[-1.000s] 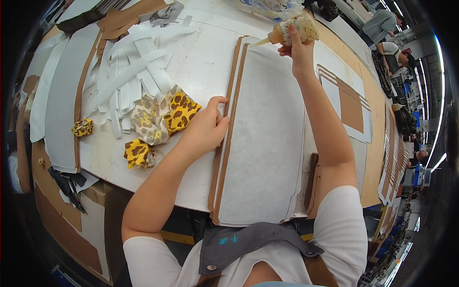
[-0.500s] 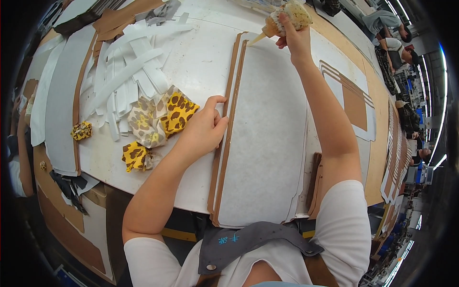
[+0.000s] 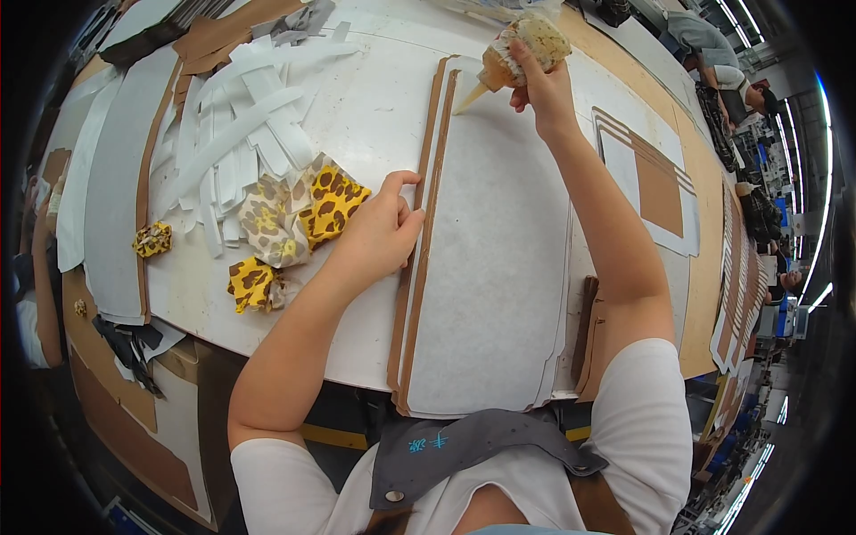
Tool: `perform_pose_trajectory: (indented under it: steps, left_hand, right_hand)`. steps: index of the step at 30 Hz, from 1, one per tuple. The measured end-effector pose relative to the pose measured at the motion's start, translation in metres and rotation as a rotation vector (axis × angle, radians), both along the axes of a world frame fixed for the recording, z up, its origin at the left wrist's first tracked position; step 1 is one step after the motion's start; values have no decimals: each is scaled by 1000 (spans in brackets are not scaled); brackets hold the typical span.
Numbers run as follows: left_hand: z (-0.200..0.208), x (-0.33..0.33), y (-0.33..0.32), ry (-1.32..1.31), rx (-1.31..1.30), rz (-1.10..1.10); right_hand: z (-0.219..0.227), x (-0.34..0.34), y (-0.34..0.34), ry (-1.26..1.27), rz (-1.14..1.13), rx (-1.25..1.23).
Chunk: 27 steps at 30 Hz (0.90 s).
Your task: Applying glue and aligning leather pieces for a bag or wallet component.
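Note:
In my right hand (image 3: 546, 85) is a squeeze glue bottle (image 3: 526, 53), translucent and crusted with yellowish residue. It is tipped so that its long pale nozzle points down and left, the tip at the far left part of a pale grey sheet (image 3: 499, 241). This long sheet lies lengthwise in front of me, with brown strips (image 3: 426, 223) along its left side. My left hand (image 3: 383, 227) rests beside these strips, index finger stretched out to the outer brown edge and the other fingers loosely bent. Crumpled leopard-print cloth pieces (image 3: 334, 205) lie left of that hand.
White strips (image 3: 232, 134) are heaped at the far left. Beyond them lies a stack of grey panels (image 3: 120, 187). Brown pieces (image 3: 590, 348) sit near my right elbow, and brown-and-white cut panels (image 3: 655, 187) lie further right. Other people (image 3: 713, 53) are at the far right.
My right hand has drawn the glue bottle slightly toward me, and its nozzle tip has shifted nearer along the sheet's left side. The left hand stays nearly in place.

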<state>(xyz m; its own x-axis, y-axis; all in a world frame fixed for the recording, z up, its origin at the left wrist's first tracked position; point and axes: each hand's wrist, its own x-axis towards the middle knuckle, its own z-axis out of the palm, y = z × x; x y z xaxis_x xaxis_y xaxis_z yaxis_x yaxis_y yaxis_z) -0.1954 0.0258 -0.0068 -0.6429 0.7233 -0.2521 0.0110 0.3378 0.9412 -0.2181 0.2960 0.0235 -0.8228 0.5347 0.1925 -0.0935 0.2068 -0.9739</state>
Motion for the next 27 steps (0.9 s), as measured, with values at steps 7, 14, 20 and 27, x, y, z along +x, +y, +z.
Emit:
perform_pose_trajectory:
  steps: [7,14,20,27]
  left_hand:
    - [1,1,1,-4,-17,10]
    - [1,1,1,-11,-21,16]
    - [1,0,1,-9,-26,10]
    - [5,-1,1,17,-48,-15]
  right_hand:
    - [-4,28,-28,-67,6,-55]
    - [-5,64,-57,-134,33,-161]
    - [-5,94,-82,-191,32,-199]
    - [-6,128,-109,-237,66,-260]
